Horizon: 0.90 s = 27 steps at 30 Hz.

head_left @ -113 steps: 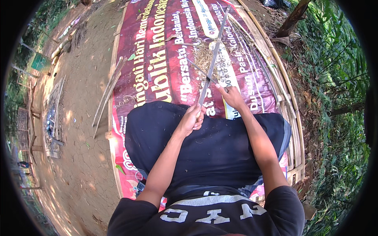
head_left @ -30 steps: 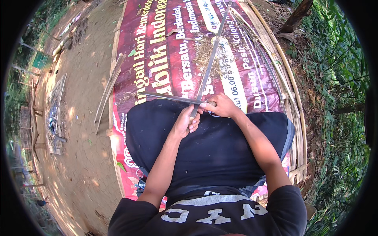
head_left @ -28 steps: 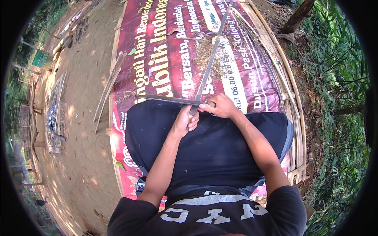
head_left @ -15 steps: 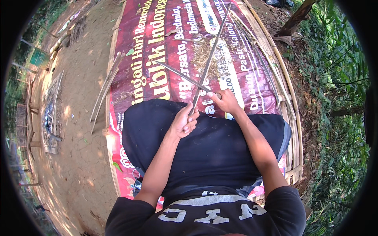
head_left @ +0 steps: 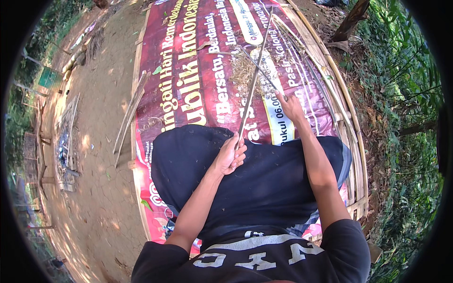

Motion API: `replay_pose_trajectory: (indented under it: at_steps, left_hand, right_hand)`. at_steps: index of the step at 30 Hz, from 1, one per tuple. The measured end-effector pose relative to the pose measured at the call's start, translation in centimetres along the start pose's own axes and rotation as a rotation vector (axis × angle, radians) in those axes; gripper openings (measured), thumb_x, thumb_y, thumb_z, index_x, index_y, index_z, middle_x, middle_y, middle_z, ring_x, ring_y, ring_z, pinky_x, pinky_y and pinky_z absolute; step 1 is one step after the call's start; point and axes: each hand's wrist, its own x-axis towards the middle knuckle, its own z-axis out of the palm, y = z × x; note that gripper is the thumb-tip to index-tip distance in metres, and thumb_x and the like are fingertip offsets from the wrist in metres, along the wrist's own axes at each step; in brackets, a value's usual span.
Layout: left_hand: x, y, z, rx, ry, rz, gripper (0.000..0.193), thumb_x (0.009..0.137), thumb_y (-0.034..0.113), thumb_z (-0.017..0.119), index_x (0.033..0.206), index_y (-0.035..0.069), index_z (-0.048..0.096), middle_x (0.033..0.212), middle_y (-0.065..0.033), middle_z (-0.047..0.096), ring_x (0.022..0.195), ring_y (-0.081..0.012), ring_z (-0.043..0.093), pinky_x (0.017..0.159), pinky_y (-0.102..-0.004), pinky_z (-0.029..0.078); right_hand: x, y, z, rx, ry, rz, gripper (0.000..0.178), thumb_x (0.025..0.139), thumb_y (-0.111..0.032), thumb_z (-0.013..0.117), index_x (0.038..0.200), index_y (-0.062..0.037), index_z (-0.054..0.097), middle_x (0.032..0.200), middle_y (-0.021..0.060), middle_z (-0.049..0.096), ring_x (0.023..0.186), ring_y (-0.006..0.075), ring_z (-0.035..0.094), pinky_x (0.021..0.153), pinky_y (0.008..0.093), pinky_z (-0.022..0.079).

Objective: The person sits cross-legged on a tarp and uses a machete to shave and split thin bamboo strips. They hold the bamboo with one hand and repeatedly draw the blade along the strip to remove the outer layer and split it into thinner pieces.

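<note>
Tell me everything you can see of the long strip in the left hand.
The long strip is slender and nearly straight, greyish brown, and looks like split bamboo or wood, though that is uncertain. The left hand grips its near end over the dark cloth on the lap; from there it slants forward and right across the view of the red banner and pale shavings. A thin blade in the right hand crosses it; whether they touch is hard to tell.

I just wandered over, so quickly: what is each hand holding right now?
Left hand: closed, holding the near end of a long thin strip.
Right hand: closed, holding a knife.
</note>
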Motion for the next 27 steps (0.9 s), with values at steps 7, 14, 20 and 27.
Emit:
replay_pose_trajectory:
  at_steps: [7, 14, 20, 27]
  left_hand:
    - [-0.1, 0.7, -0.9, -0.022, 0.005, 0.004, 0.041, 0.108, 0.046, 0.036, 0.086, 0.012, 0.041, 0.052, 0.0059, 0.031, 0.029, -0.0051, 0.028, 0.027, -0.0204, 0.024]
    - [-0.5, 1.0, -1.5, 0.047, 0.033, 0.012, 0.042, 0.107, 0.048, 0.038, 0.086, 0.012, 0.043, 0.052, 0.0056, 0.031, 0.031, -0.0049, 0.027, 0.028, -0.0205, 0.023]
    - [0.1, 0.9, -1.1, 0.103, 0.084, 0.019, 0.041, 0.108, 0.047, 0.037, 0.086, 0.013, 0.044, 0.053, 0.0054, 0.031, 0.032, -0.0051, 0.026, 0.028, -0.0203, 0.023]
    - [-0.6, 1.4, -1.1, 0.054, 0.043, 0.041, 0.041, 0.108, 0.046, 0.039, 0.086, 0.012, 0.043, 0.053, 0.006, 0.031, 0.031, -0.0045, 0.026, 0.029, -0.02, 0.023]
  right_hand:
    - [-1.9, -7.4, 0.3, 0.186, -0.273, -0.016, 0.075, 0.09, -0.069, 0.054, 0.073, 0.003, 0.066, 0.069, 0.0275, 0.062, 0.074, 0.0455, 0.062, 0.073, 0.0508, 0.049]
    - [-2.4, -8.7, 0.6, 0.163, -0.272, -0.159, 0.068, 0.086, -0.068, 0.058, 0.067, -0.0036, 0.068, 0.061, 0.0208, 0.062, 0.065, 0.0415, 0.064, 0.063, 0.0484, 0.051]
    - [-1.8, -6.5, 1.9, 0.108, -0.206, -0.13, 0.07, 0.083, -0.072, 0.058, 0.071, -0.0043, 0.072, 0.063, 0.022, 0.064, 0.072, 0.0416, 0.065, 0.071, 0.0493, 0.052]
    - [-3.5, -9.7, 0.5, 0.191, -0.18, -0.13, 0.064, 0.086, -0.067, 0.058, 0.081, -0.0057, 0.076, 0.063, 0.0215, 0.064, 0.067, 0.0415, 0.066, 0.068, 0.0485, 0.053]
